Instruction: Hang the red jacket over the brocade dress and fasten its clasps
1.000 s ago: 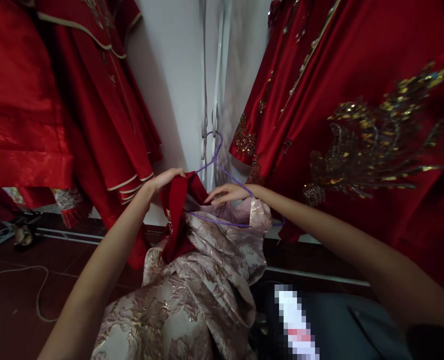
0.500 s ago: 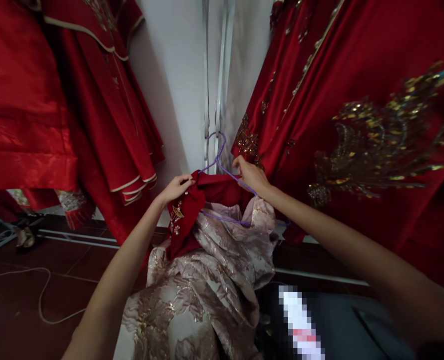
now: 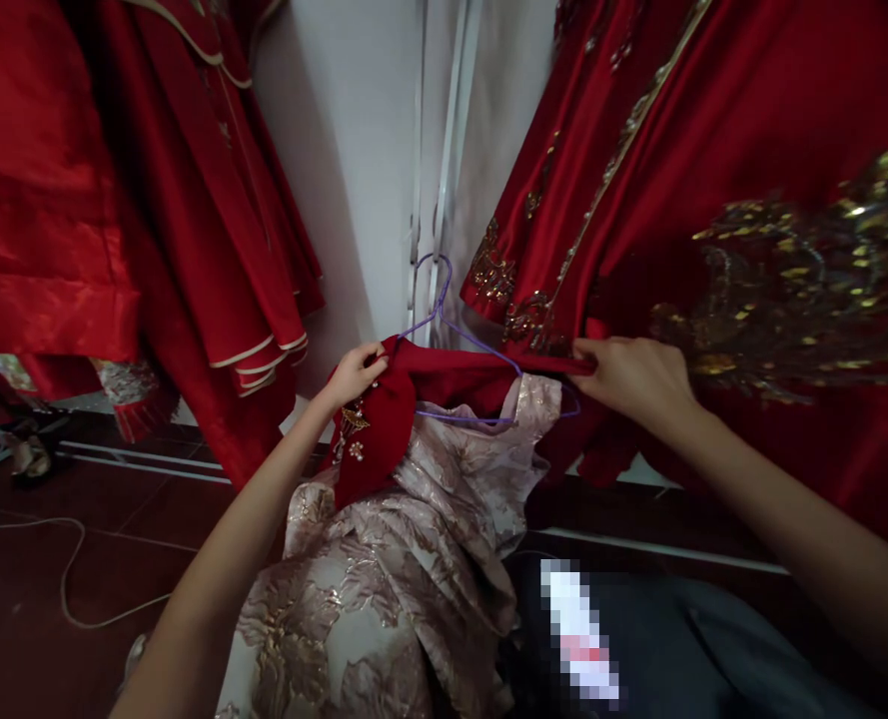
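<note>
Stretching the top edge of a red garment [image 3: 376,434] along a purple hanger [image 3: 444,280]: left hand [image 3: 358,376] pinches the beaded side beside the hanger's left arm, fingers closed on cloth; right hand [image 3: 638,381] pinches the edge's other end, thumb and fingers closed on it, out past the hanger. Change: right hand was by the hanger's neck half a second ago, now well out to the right, cloth drawn with it. Meaning: edge now looks fairly straight and taut between the hands, behind the hanger's right arm. Pale brocade dress [image 3: 384,599] shares the hanger, one strap over that arm. Hanger hooks onto a white wall rail [image 3: 456,120].
</note>
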